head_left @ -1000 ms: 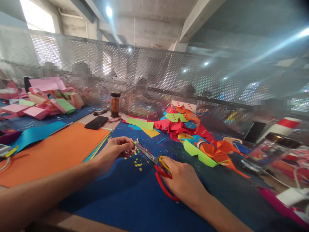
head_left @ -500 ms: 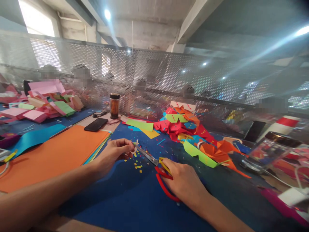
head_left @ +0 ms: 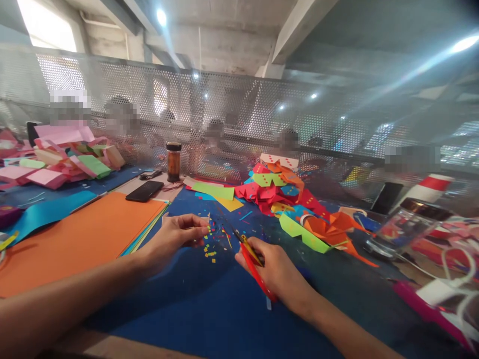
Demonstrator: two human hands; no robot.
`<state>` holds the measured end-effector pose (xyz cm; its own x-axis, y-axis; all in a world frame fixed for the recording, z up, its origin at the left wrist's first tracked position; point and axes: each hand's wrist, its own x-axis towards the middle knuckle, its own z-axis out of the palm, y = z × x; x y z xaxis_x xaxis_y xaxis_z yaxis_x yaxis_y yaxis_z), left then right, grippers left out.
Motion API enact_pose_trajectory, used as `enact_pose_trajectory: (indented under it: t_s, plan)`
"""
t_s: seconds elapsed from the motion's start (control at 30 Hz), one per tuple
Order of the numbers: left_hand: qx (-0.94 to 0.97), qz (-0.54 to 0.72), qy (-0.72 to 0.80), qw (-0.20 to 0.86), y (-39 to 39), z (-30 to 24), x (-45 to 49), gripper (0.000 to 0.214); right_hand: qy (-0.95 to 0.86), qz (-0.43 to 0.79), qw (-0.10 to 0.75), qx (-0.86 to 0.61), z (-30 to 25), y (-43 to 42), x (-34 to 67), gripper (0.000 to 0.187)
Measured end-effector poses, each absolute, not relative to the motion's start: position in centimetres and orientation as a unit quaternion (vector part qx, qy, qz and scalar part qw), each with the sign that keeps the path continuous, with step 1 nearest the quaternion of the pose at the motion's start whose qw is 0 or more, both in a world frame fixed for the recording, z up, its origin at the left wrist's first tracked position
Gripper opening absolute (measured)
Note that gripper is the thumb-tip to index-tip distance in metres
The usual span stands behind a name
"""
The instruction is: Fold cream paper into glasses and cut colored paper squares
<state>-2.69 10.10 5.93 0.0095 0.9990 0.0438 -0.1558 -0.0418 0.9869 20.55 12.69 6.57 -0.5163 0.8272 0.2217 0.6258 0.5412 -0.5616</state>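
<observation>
My left hand (head_left: 183, 230) hovers over the blue table surface, thumb and fingertips pinched together. Something tiny and pale seems to show at the fingertips, too small to name. My right hand (head_left: 275, 264) is wrapped round a pair of scissors (head_left: 251, 264) with red and yellow handles, the handles close together. Their dark blades point up and left, blurred, apart from the left hand. Small yellow and coloured paper bits (head_left: 210, 253) lie scattered beneath and between the hands.
Orange sheets (head_left: 93, 234) lie left, with a black phone (head_left: 144, 191) beyond them. A jar of brown liquid (head_left: 173, 162) stands behind. Folded coloured paper shapes (head_left: 262, 194) are heaped right of centre, a clear jar (head_left: 409, 229) farther right. A perforated metal screen (head_left: 232, 109) crosses the back.
The scissors have moved away from the left fingertips, and their handles have closed together. My left hand stays almost in place, still pinched. The whole view has shifted slightly.
</observation>
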Motion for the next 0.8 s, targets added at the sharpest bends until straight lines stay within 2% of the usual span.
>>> enact_pose_trajectory:
  t_s: [0.17,0.27,0.6,0.8]
  plan:
    - [0.519,0.523,0.399,0.546,9.2,5.8,-1.1,0.025,-0.764,0.431,0.271,-0.397,6.7,11.9,19.9,0.024]
    - [0.536,0.506,0.383,0.556,8.8,5.3,-0.4,0.025,-0.730,0.499,0.271,-0.381,6.6,11.6,19.7,0.029]
    - [0.549,0.485,0.369,0.573,8.5,4.5,0.3,0.020,-0.768,0.459,0.247,-0.372,6.6,11.1,19.6,0.019]
    - [0.548,0.472,0.402,0.562,8.4,4.7,0.4,0.018,-0.795,0.397,0.272,-0.370,6.5,11.1,19.5,0.020]
